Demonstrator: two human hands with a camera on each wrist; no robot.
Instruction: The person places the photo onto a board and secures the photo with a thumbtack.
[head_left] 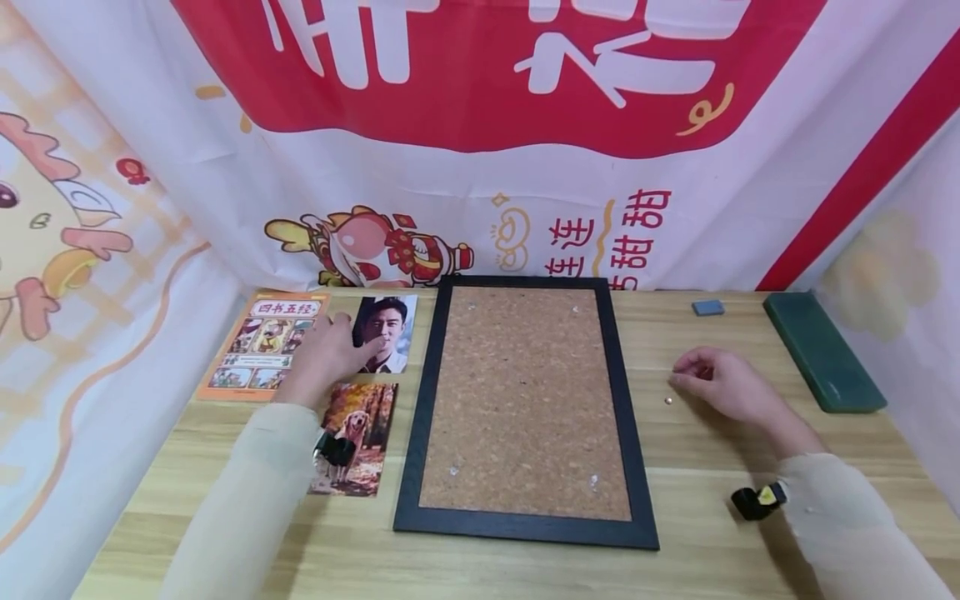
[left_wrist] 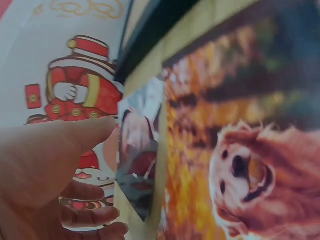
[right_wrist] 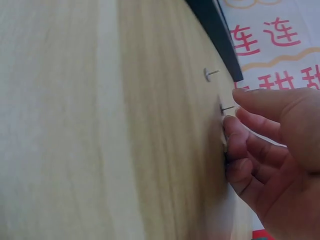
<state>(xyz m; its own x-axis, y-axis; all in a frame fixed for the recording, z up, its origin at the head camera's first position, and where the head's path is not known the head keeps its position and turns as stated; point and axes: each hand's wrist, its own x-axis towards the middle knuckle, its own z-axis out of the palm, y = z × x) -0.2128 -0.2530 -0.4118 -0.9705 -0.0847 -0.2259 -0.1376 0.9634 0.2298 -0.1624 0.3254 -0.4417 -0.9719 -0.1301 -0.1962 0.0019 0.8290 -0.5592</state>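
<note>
My left hand (head_left: 330, 354) is over a portrait photo (head_left: 393, 321) at the left, thumb stretched across its lower part and fingers at its left edge. In the left wrist view the thumb and fingers stand apart; whether they touch the photo is hard to tell. Just below lies a photo of a golden dog (head_left: 358, 437). Right of the board, my right hand (head_left: 723, 385) hovers low, with fingers bent beside a thumbtack (right_wrist: 227, 108) on the table. Thumb and fingertips look apart from it. Another thumbtack (head_left: 668, 401) lies point up nearby.
A black-framed cork board (head_left: 525, 400) lies between the hands, with small clear pieces near its corners. An orange comic-style booklet (head_left: 247, 354) is at far left. A blue block (head_left: 707, 307) and a green slab (head_left: 825, 354) lie at back right, near the printed cloth (head_left: 465, 208).
</note>
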